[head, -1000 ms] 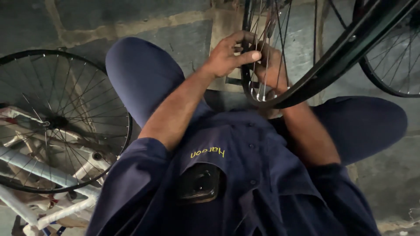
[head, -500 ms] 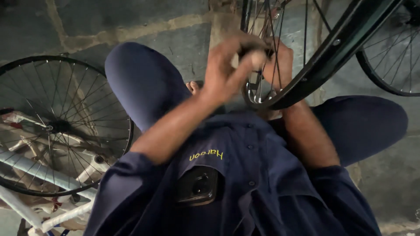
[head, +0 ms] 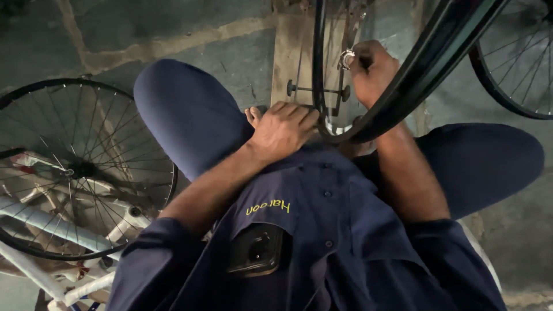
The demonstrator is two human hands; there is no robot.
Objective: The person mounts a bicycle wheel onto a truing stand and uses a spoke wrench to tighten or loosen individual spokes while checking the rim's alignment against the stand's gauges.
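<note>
My left hand point(head: 283, 130) sits low between my knees, palm down, fingers curled and closed, forearm running back toward my chest. My right hand point(head: 371, 69) is raised higher and farther out, fist closed, thumb and fingers pinched together, forearm stretched straight ahead.

Glossy black rim point(head: 415, 75), rough concrete floor point(head: 173, 34)

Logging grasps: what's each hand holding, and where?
Left hand grips the wheel rim at its bottom. Right hand pinches a small metal tool at the spokes.
</note>
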